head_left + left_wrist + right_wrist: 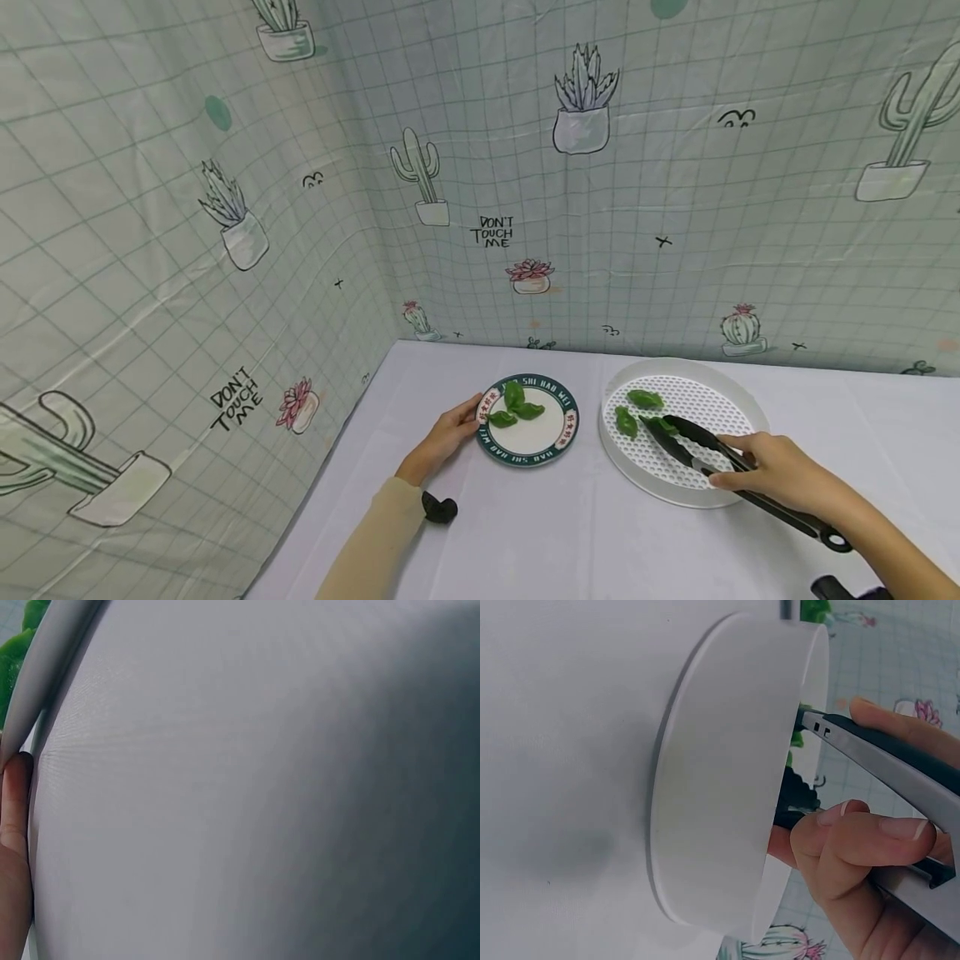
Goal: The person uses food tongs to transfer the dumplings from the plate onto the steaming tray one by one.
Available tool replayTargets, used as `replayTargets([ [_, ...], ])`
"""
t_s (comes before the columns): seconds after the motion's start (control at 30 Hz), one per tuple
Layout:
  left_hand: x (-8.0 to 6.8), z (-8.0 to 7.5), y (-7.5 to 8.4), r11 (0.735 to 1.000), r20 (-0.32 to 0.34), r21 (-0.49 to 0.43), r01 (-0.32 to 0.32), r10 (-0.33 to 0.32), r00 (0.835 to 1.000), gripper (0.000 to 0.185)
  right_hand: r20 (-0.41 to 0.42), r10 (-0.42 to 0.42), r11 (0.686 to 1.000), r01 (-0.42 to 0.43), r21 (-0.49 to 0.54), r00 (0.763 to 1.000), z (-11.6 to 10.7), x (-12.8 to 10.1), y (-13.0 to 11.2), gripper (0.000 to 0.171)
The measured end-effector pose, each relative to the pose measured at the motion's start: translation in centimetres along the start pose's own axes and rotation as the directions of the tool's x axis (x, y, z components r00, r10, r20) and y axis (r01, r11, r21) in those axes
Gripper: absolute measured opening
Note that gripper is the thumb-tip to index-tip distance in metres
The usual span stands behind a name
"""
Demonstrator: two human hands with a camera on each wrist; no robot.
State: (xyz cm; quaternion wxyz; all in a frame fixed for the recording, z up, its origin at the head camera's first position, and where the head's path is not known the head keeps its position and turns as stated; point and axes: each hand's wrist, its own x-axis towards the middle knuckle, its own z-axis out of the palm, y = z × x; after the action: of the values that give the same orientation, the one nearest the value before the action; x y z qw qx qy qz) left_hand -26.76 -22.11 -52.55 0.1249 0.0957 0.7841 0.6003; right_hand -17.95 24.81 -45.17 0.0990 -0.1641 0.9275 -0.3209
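Note:
A green-rimmed plate (528, 450) holds three green dumplings (517, 404). My left hand (465, 421) grips its left rim; in the left wrist view a fingertip (15, 810) touches under the plate's rim (45, 667). To the right lies a round white perforated tray (678, 496) with two loose green dumplings (643, 398). My right hand (757, 473) grips black tongs (697, 446), whose tips close around a third dumpling (664, 425) inside the tray. In the right wrist view my fingers (862, 840) curl round the tongs (885, 757) beside the tray wall (720, 772).
Plate and tray sit on a white tablecloth (540, 533) in a corner. A cactus-print sheet (525, 167) covers the walls behind and to the left. Bare cloth stretches in front of the plate and right of the tray.

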Motion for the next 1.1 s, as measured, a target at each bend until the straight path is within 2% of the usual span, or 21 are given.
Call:
replayTargets([
  [0.33,0.0,0.1,0.3,1.000,-0.013,0.007,0.013,-0.013,1.000,0.054,-0.007,-0.004,1.000,0.003,-0.029,1.000,-0.1,0.1,0.2,0.073],
  [0.63,0.0,0.0,0.1,1.000,-0.003,0.008,0.008,-0.008,1.000,0.054,-0.057,-0.041,0.998,0.038,-0.050,0.998,-0.7,-0.3,-0.5,0.072],
  [0.8,0.0,0.1,0.4,1.000,-0.004,-0.013,0.021,-0.021,1.000,0.054,-0.091,-0.058,0.998,0.056,-0.023,0.994,-1.2,-0.4,-1.5,0.072],
  [0.9,-0.1,0.1,0.4,1.000,-0.007,-0.011,0.016,-0.016,1.000,0.054,-0.090,-0.050,0.999,0.051,0.006,0.995,-1.4,-0.2,-2.3,0.073],
  [1.1,-0.2,0.1,0.5,1.000,-0.007,-0.013,0.018,-0.018,1.000,0.054,-0.078,-0.086,0.993,0.092,0.077,0.993,-1.0,0.6,-3.9,0.073],
])
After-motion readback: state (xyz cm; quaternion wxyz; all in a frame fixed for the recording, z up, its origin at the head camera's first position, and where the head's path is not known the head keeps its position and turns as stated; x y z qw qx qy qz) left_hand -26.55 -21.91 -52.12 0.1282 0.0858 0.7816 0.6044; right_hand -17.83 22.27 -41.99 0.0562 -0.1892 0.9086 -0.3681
